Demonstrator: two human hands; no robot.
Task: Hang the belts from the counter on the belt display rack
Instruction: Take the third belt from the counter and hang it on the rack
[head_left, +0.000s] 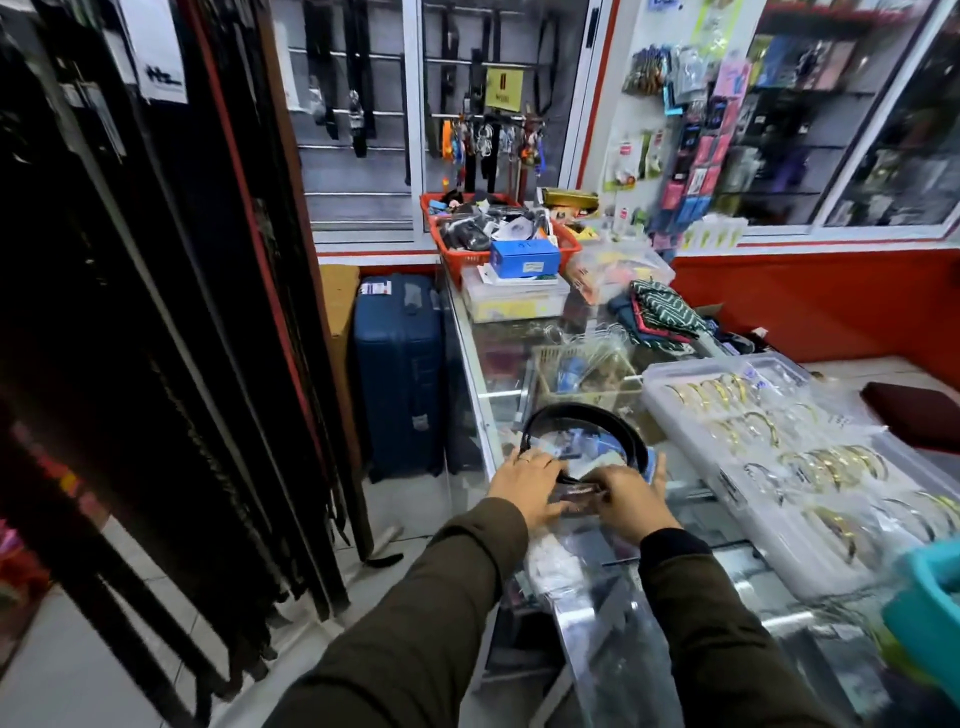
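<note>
Belt (587, 415): coiled on the counter (727, 577), at its near-left edge, buckle end under the hands.
Left hand (527, 480): laid over the coil, closure not discernible.
Right hand (631, 501): closed on the buckle end.
Advice: buckle to be lifted first, strap uncoiled clear of the bangle tray (691, 447).
Rack (156, 312): at left, well apart.

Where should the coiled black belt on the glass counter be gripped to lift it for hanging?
Probably at the near end of the belt, where both the left hand and right hand already rest, coming from above. The strap loops away in an open coil over the counter, so lifting that end should let it uncoil and hang straight.
</note>
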